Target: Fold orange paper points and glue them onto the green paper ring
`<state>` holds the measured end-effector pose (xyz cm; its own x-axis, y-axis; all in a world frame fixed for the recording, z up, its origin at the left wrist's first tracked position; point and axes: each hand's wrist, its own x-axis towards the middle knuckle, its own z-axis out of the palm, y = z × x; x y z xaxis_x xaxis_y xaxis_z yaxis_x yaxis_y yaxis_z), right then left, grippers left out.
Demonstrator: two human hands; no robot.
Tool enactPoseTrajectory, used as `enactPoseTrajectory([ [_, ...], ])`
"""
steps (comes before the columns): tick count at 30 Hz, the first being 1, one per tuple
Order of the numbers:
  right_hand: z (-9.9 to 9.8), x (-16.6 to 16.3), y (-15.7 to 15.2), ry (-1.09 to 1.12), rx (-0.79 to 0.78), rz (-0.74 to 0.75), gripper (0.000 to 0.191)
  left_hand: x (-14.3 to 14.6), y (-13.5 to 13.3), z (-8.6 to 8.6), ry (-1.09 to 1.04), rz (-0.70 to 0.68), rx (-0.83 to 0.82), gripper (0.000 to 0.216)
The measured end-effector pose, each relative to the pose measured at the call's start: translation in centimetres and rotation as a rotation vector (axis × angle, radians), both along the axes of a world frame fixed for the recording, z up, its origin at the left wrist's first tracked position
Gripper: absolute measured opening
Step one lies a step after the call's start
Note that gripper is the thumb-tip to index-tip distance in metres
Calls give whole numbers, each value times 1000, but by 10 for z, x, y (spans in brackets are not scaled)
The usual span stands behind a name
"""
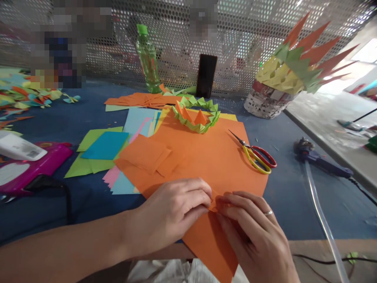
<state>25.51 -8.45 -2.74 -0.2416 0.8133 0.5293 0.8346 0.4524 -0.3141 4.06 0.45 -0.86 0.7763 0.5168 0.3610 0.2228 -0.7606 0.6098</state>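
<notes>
Between the fingertips of my left hand (pixel 179 206) and my right hand (pixel 250 220) is a small folded piece of orange paper (pixel 214 205), mostly covered by the fingers. Both hands are closed on it, and the right one wears a ring. Under them lies a large orange sheet (pixel 206 157), one corner hanging past the table's front edge. On that sheet rest orange paper squares (pixel 144 153) at left, scissors (pixel 253 155) with yellow and red handles at right, and a ring of folded green and orange paper (pixel 197 116) at the back.
Green and blue paper sheets (pixel 103 145) lie at left, beside a magenta device (pixel 55 159) with a black cable. A green bottle (pixel 149 63) and dark phone (pixel 206 74) stand against the perforated metal panel. At right are a spiky paper-covered pot (pixel 265 100) and a glue gun (pixel 324 163).
</notes>
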Motion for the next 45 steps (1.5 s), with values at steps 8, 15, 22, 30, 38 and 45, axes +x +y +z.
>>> enactPoseTrajectory([
  [8,2,1,-1,41,-24,-48,12,7,4,-1,-40,68,-200,18],
  [15,1,0,-1,32,-109,-95,9,16,1,4,-6,166,-231,18],
  [22,0,-4,2,46,-106,-142,5,21,1,0,-12,194,-232,19],
  [30,-2,-3,2,6,-132,-170,8,21,0,1,2,199,-224,19],
  [38,-1,-4,3,43,-144,-201,19,19,-1,4,90,289,-214,22],
  [45,0,-2,4,32,-158,-186,24,16,0,1,179,353,-117,34],
])
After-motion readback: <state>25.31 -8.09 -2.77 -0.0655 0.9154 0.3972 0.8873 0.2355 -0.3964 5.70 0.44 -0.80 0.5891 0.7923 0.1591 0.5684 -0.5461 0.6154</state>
